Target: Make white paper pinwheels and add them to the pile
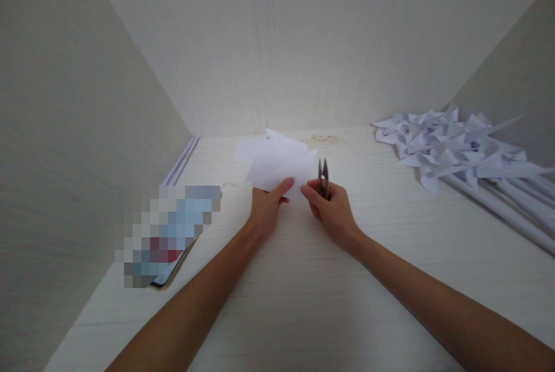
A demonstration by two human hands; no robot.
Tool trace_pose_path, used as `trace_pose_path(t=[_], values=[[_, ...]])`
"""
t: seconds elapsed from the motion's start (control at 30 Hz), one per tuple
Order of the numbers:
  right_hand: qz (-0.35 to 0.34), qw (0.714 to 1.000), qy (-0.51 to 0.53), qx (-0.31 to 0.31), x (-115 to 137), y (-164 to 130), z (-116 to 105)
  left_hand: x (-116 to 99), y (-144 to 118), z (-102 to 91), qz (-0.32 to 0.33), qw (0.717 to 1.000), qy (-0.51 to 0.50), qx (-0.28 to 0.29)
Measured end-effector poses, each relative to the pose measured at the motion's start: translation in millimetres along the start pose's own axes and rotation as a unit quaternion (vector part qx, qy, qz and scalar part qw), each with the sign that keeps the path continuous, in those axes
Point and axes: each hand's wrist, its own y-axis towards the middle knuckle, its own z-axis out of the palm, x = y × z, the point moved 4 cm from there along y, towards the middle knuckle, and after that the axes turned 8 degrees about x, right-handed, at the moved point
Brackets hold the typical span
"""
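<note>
My left hand (266,210) is closed on a piece of white paper (277,166), its thumb pressed on top. The paper has several folded or cut points that fan out away from me. Beneath that hand pokes out the end of a slim red object (285,200), mostly hidden. In my right hand (333,210) are small metal thread snips (323,170), blades pointing away from me and slightly apart. My right thumb and forefinger are close beside the paper's right edge; whether they touch it I cannot tell.
Several white paper pinwheels (433,143) with rolled paper sticks (498,210) lie piled at the right. A blurred-out phone (173,268) lies at the left, with white paper rolls (181,161) behind it. Another white sheet (241,151) lies near the back wall (277,71), left of small brown marks (324,139).
</note>
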Motion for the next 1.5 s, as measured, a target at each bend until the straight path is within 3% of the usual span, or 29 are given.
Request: trace_pose_path(t=[0.13, 0.3, 0.5, 0.8, 1.1, 1.27, 1.5], values=[[-0.013, 0.995, -0.076, 0.062, 0.4, -2.4, 5.9, 1.2, -1.3, 2.2, -0.007, 1.0, 0.008, 0.015], [-0.016, 0.993, -0.045, 0.107, 1.4, -0.7, 7.5, 3.7, -0.4, 2.1, -0.014, 0.999, 0.025, 0.035], [-0.004, 0.99, -0.065, 0.126, 0.1, 0.3, 8.4, 0.3, -0.2, -1.3, 0.004, 1.0, 0.012, -0.01], [-0.002, 0.989, -0.07, 0.127, -0.4, -1.5, 8.9, -3.0, -1.6, -2.8, -0.021, 0.995, -0.079, -0.051], [0.003, 0.998, 0.003, 0.064, -1.8, 2.4, 2.5, -1.6, -1.2, -3.1, -0.012, 0.998, -0.042, -0.047], [-0.02, 0.996, -0.072, 0.056, -3.1, 2.9, 2.3, 0.2, 0.1, -2.8, 0.011, 0.999, 0.029, -0.016], [-0.009, 0.996, -0.074, 0.049, -3.5, 2.5, 3.1, -2.1, -0.8, -3.3, 0.049, 0.996, 0.074, -0.016]])
